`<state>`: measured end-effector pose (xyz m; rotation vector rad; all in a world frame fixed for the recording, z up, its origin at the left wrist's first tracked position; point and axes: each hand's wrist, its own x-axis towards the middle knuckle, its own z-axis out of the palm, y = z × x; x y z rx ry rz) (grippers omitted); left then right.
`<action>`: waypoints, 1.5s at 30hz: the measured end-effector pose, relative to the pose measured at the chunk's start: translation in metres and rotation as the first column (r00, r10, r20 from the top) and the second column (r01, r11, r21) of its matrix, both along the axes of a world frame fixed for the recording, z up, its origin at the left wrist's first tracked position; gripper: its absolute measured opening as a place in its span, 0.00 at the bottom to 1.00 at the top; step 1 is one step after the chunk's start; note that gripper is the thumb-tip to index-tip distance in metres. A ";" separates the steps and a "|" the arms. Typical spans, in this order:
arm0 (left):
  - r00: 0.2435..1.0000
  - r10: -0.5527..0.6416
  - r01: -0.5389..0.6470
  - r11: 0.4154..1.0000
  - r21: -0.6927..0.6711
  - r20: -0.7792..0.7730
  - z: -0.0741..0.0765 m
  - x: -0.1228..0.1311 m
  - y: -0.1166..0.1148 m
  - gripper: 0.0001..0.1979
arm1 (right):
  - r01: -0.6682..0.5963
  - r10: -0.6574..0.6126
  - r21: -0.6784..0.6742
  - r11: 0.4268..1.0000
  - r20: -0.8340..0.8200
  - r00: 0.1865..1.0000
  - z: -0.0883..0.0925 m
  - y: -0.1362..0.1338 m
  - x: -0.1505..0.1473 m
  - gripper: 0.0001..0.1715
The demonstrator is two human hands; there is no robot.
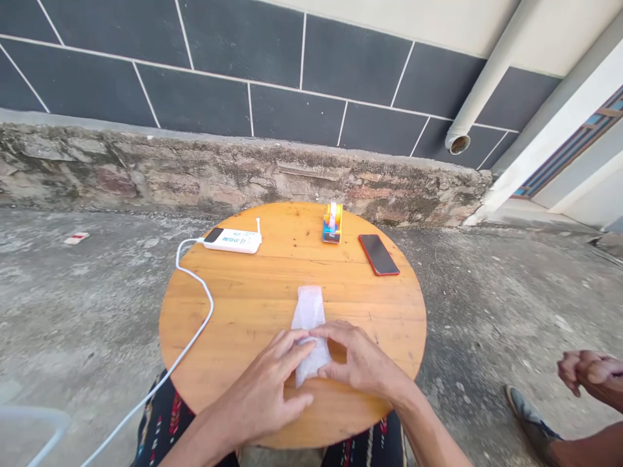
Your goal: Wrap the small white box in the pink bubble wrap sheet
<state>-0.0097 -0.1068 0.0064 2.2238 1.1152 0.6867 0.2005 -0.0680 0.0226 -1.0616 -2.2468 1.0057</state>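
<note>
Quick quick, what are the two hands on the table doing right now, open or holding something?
Left hand: open, over the whitish packet, no clear grip.
Right hand: open and curved over the packet, no clear grip.

On the round wooden table (248,292), a red-edged black phone (379,255) lies far right, a white rectangular device (237,240) far left.

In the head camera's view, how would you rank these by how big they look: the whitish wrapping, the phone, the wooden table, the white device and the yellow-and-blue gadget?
1. Wooden table
2. Whitish wrapping, partly covered
3. White device
Phone and yellow-and-blue gadget: smallest, too alike to rank.
</note>
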 end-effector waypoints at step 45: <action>0.996 0.044 -0.048 0.997 0.053 0.079 -0.009 0.003 -0.007 0.21 | -0.383 0.036 0.275 0.882 0.771 0.636 0.028 0.045 -0.043 0.15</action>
